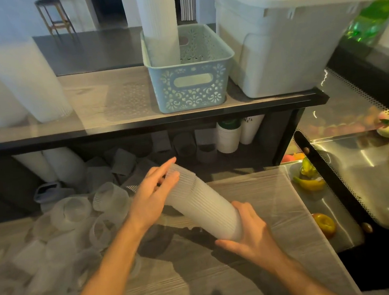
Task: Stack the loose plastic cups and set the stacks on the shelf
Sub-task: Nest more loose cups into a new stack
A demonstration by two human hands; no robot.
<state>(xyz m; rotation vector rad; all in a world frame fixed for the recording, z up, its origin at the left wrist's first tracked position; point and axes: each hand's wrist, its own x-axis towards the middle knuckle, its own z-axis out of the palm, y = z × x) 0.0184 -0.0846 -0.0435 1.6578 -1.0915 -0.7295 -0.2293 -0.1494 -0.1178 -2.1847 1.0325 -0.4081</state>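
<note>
- The shelf (114, 100) is carrying a blue basket (191, 86) and tall cup stacks.
- Loose cups (74, 211) are lying on the tabletop (180, 283).
- The cup stack (202, 202) is tilting above the tabletop.
- The right hand (250, 233) is gripping its base; the left hand (153, 196), fingers straight, is touching its top.
</note>
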